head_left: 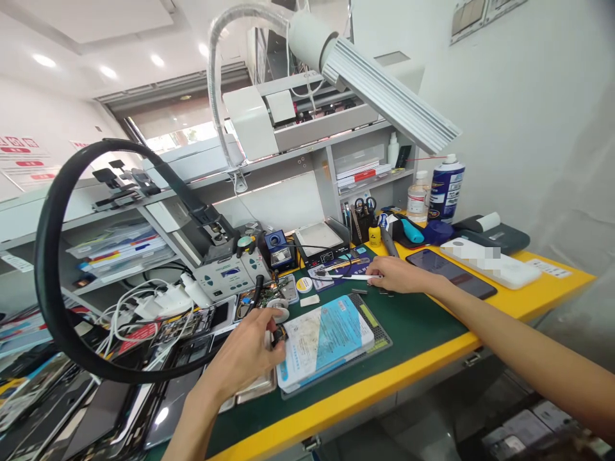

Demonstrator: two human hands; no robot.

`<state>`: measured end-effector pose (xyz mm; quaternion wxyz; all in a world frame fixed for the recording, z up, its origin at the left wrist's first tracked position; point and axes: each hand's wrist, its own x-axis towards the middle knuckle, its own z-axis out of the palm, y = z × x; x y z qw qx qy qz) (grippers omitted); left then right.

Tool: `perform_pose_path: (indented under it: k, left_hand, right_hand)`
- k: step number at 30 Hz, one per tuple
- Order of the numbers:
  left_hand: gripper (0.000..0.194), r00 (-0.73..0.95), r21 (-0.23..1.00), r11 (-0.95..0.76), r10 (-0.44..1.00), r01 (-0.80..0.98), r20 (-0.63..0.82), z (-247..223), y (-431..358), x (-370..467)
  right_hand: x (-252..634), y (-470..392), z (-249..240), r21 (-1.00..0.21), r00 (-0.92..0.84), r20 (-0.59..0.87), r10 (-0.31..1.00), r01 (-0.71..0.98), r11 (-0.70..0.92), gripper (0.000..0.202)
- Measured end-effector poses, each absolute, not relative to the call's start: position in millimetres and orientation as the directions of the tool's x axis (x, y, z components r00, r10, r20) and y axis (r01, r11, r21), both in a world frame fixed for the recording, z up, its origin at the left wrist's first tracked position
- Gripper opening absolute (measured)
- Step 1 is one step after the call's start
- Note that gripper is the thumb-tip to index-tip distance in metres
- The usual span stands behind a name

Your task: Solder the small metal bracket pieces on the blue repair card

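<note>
My left hand (245,346) is curled at the left edge of a blue-and-white box (327,336). Its thumb and fingers close around a small dark piece (279,333) that I cannot identify. Just beyond those fingertips sits a round, pale spool-like thing (278,311). Farther right, my right hand (396,275) pinches the end of a slim white-handled tool (353,277), which points left over the purple-blue mat (339,269). The box lies flat on a dark grid-patterned board (382,339).
A black hose (45,275) loops across the left side from a grey soldering station (230,275). Phones and parts (103,410) crowd the left. A dark phone (449,272), white phone-shaped item (490,261) and spray can (446,189) stand right. A lamp (389,93) hangs above.
</note>
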<state>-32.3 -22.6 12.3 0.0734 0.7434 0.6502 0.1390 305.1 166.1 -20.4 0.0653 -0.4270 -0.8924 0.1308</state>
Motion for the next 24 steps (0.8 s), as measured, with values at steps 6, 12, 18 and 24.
perform_pose_path:
  k: [6, 12, 18, 24]
  left_hand:
    - [0.053, -0.124, 0.271, 0.061, 0.967, 0.961, 0.223, 43, -9, -92]
    - [0.032, -0.271, 0.224, 0.240, 0.955, 0.944, 0.119, 49, 24, -141]
    - [0.034, -0.350, 0.147, 0.345, 0.937, 0.927, 0.010, 26, 54, -158]
    - [0.034, -0.460, 0.062, 0.463, 0.886, 0.884, -0.046, 3, 70, -172]
  right_hand:
    - [308, 169, -28, -0.310, -0.624, 0.041, 0.781, 0.735, 0.603, 0.026]
    - [312, 175, -38, -0.343, -0.635, 0.087, 0.768, 0.705, 0.621, 0.031]
    - [315, 177, -42, -0.361, -0.640, 0.105, 0.761, 0.688, 0.629, 0.034]
    - [316, 174, -41, -0.368, -0.645, 0.117, 0.755, 0.678, 0.636, 0.034]
